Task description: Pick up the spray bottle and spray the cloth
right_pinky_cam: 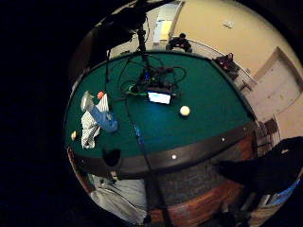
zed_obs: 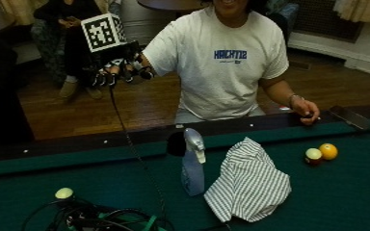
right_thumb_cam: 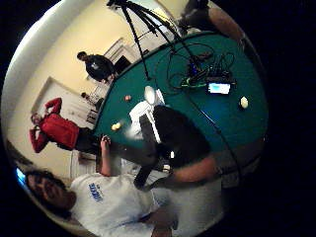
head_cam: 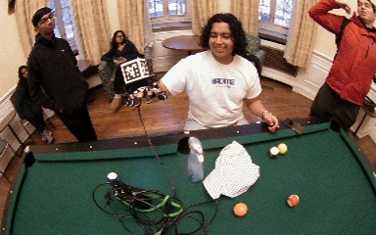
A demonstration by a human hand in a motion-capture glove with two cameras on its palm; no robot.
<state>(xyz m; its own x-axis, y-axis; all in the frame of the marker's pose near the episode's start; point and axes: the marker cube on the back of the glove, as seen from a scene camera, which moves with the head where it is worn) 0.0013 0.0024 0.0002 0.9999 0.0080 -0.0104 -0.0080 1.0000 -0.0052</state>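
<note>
Nothing is in the gloved right hand yet: it hangs in the air out to the person's side, raised off the pool table and well back from the rail, fingers drooping loosely with nothing between them. The spray bottle stands upright on the green felt near the rail, just beside the striped cloth, which lies in a rumpled heap and looks to be touching or nearly touching the bottle's base. From where I stand, the reach itself is the risk. The bottle is tall and narrow, so a hand coming down over the rail could clip the nozzle head and tip it onto the felt. The cable trailing from the glove runs across the table close by the bottle, and I would guess a quick swing could drag it against the bottle. Whether the nozzle faces the cloth I cannot tell from here; if it points elsewhere once lifted, the spray lands on the felt instead. Two billiard balls sit near the rail beyond the cloth, well apart from the bottle and unlikely to interfere. The bare left hand rests on the rail.
</note>
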